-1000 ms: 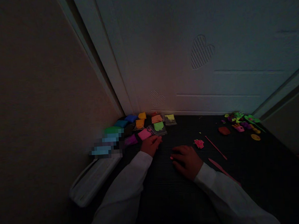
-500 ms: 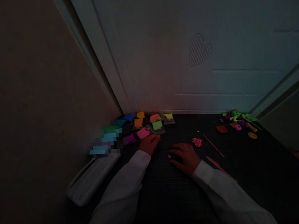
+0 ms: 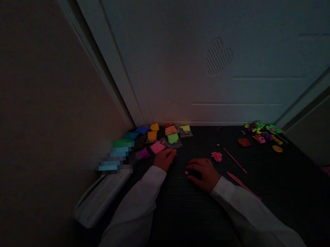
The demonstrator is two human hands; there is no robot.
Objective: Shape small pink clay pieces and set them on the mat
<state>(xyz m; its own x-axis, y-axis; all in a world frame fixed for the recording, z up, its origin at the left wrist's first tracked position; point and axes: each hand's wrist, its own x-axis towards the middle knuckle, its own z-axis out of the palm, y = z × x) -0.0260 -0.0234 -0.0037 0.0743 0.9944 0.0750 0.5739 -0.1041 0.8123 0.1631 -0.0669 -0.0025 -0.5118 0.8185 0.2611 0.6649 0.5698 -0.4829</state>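
Note:
In the dim head view my left hand [image 3: 164,160] rests at the front of the pink clay packet [image 3: 157,147]. Its fingers are curled and pressed together, and what they hold, if anything, is hidden. To the right, my right hand [image 3: 204,174] lies over the dark table with thumb and fingers apart, holding nothing. A small pink clay ball [image 3: 186,173] sits on the table just by its fingertips. Beyond that hand is a ruffled pink clay flower [image 3: 217,157]. A thin pink stick tool [image 3: 235,160] and a pink clay knife [image 3: 243,185] lie to its right.
Several coloured clay packets, among them a green one [image 3: 173,138] and a yellow one [image 3: 185,129], lie along the back left. A white case [image 3: 104,198] stands at the left. Small clay figures [image 3: 259,138] crowd the back right. A white panel [image 3: 178,63] rises behind.
Both hands hold nearly the same pose and place. The whole view has shifted very slightly; no object has visibly moved on the table.

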